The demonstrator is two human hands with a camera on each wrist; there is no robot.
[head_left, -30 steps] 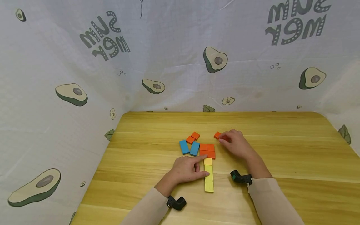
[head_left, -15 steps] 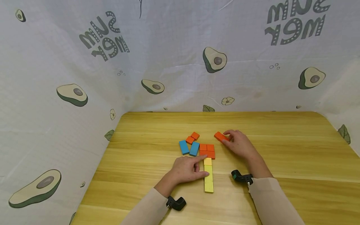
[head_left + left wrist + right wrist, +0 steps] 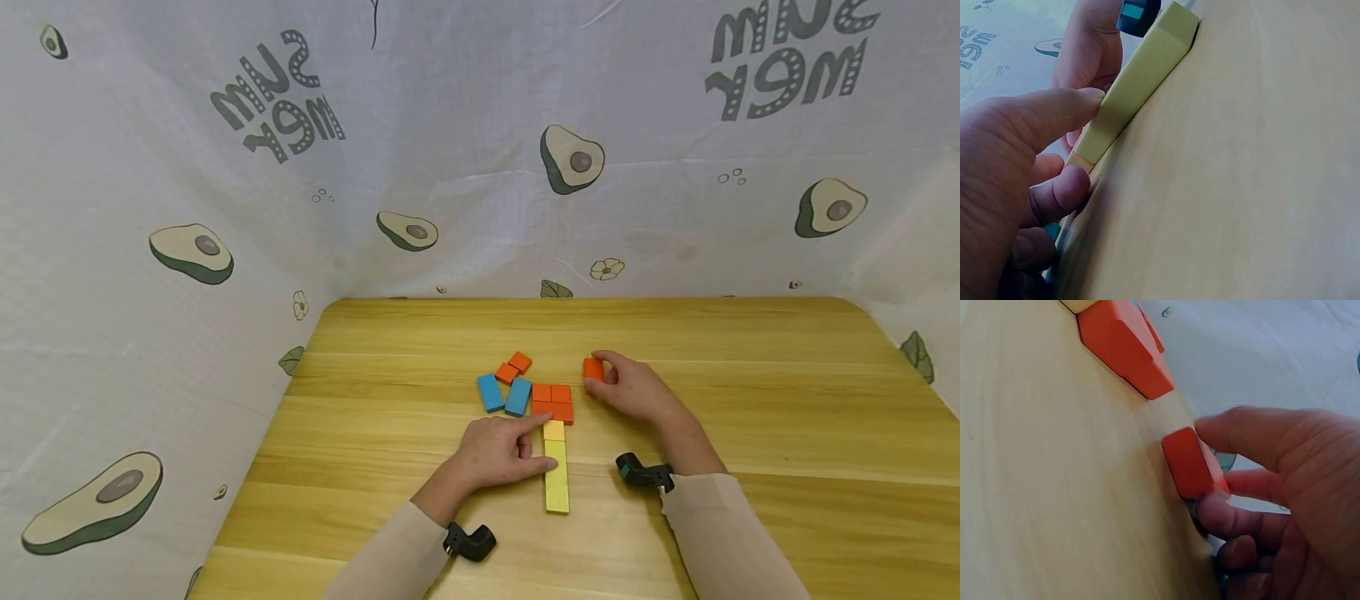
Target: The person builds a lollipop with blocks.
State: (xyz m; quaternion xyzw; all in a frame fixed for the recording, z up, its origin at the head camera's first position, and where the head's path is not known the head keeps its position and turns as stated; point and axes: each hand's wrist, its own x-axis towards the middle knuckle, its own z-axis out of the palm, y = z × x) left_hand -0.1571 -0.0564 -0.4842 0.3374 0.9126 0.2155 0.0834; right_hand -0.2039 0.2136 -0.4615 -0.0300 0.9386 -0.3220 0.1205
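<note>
An orange oblong block is pinched between the thumb and fingers of my right hand; in the right wrist view this orange block is low over the wood. To its left, two orange squares sit against an orange oblong. Below them a small yellow block and a long yellow block form a column. My left hand rests from the left, index fingertip at the orange oblong, thumb on the long yellow block. Its other fingers are bent under.
Two blue blocks lie left of the orange group, with two small orange squares behind them. The wooden table meets a white printed cloth at the back. Each wrist wears a black camera.
The orange oblong in my right hand has turned from a slant to nearly straight up and down, and my right fingers have turned with it. The left hand has stayed in place.
</note>
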